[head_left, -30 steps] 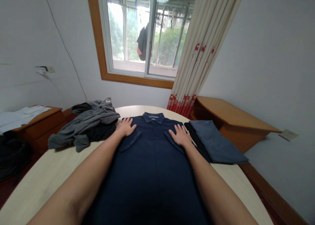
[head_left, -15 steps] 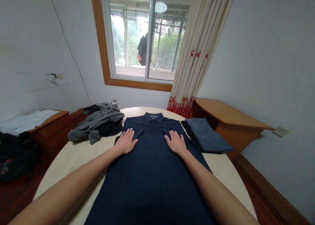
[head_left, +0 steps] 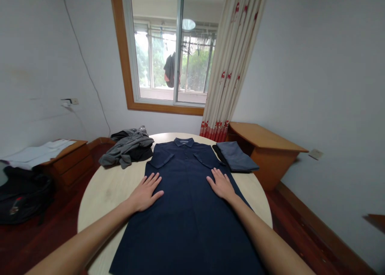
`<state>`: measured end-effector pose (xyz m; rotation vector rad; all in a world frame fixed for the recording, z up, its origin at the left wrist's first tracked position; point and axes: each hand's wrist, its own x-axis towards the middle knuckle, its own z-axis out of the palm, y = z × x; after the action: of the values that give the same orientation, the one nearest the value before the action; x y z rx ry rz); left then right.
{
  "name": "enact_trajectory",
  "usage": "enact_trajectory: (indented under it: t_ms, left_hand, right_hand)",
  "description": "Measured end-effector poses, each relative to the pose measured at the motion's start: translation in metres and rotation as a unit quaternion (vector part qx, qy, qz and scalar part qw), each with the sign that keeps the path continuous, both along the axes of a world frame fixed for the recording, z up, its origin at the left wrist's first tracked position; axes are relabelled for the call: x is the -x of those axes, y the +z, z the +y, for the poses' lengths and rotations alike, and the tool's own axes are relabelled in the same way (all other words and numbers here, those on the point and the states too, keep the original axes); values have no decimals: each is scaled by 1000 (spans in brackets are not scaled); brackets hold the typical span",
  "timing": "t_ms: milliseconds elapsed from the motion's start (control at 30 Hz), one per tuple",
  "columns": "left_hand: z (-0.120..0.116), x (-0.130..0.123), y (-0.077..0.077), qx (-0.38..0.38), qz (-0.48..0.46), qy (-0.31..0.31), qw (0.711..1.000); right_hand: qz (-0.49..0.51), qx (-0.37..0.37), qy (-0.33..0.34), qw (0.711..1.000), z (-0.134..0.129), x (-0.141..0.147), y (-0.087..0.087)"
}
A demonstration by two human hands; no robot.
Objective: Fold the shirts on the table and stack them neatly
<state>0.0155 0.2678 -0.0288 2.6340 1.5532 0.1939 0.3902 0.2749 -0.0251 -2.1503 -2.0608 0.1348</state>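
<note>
A navy polo shirt [head_left: 186,210] lies spread front side up on the round table [head_left: 104,190], its collar at the far end and its short sleeves folded in over the chest. My left hand [head_left: 146,192] rests flat on the shirt's left edge, below the sleeve, fingers spread. On the right side, my right hand [head_left: 221,184] lies flat on the cloth near the edge, fingers also apart. Neither hand grips the fabric. The shirt's lower end runs toward me and its hem is partly out of view.
A rumpled pile of grey and black clothes [head_left: 130,146] sits at the table's far left. Folded dark grey clothes [head_left: 236,156] lie at the right edge. Beyond stand a wooden desk [head_left: 264,136] and a low cabinet [head_left: 70,162]; a black backpack [head_left: 27,194] is on the left.
Both hands have slid down the shirt toward me, off the sleeves, which now show fully folded inward. The camera view has shifted slightly.
</note>
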Motion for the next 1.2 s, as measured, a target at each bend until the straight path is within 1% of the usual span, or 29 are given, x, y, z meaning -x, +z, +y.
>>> enact_trajectory:
  t_ms: [67, 100, 167, 200, 267, 333, 400, 533, 633, 767, 867, 933, 1000, 1067, 1200]
  left_hand:
    - [-19, -3, 4, -11, 10, -8, 1000]
    - [-29, -8, 6, -23, 12, -16, 1000]
    - [-46, -26, 9, -50, 4, -44, 998]
    - [-54, -38, 11, -56, -3, -65, 996]
    - [-67, -59, 12, -38, -14, -106, 994]
    - [-77, -69, 13, 1, -19, -117, 993]
    - [-82, -64, 13, 25, -23, -92, 995]
    - [-91, -34, 14, 25, -20, -11, 999]
    - [-97, -20, 12, 14, -15, 41, 999]
    - [-105, -15, 8, -23, -16, 111, 993]
    - [-113, -12, 10, -80, -22, 180, 980]
    - [-121, -10, 13, -92, -32, 212, 972]
    - [-130, -7, 16, -66, -55, 231, 969]
    - [-138, -1, 18, -22, -89, 239, 967]
    - [-142, 20, 19, 62, -164, 214, 961]
  right_hand:
    - [-1, 4, 5, 1000, -17, 8, 4]
    - [-1, 5, 11, 1000, -25, 17, 6]
    - [4, -2, 44, 999, -37, 41, 11]
    - [10, -7, 74, 997, -43, 56, 13]
    - [30, -12, 141, 990, -50, 84, 16]
    - [46, 3, 180, 983, -54, 99, 15]
    - [49, 13, 177, 983, -55, 96, 13]
    - [31, 14, 92, 995, -56, 56, 7]
    - [17, 17, 65, 998, -61, 36, 5]
    - [7, 14, 59, 998, -70, 37, 5]
    - [4, 1, 57, 998, -75, 41, 6]
    - [4, -5, 57, 998, -76, 41, 6]
    - [3, -6, 59, 998, -76, 40, 6]
    - [1, -3, 59, 998, -75, 39, 5]
    - [-6, 3, 56, 998, -78, 48, 5]
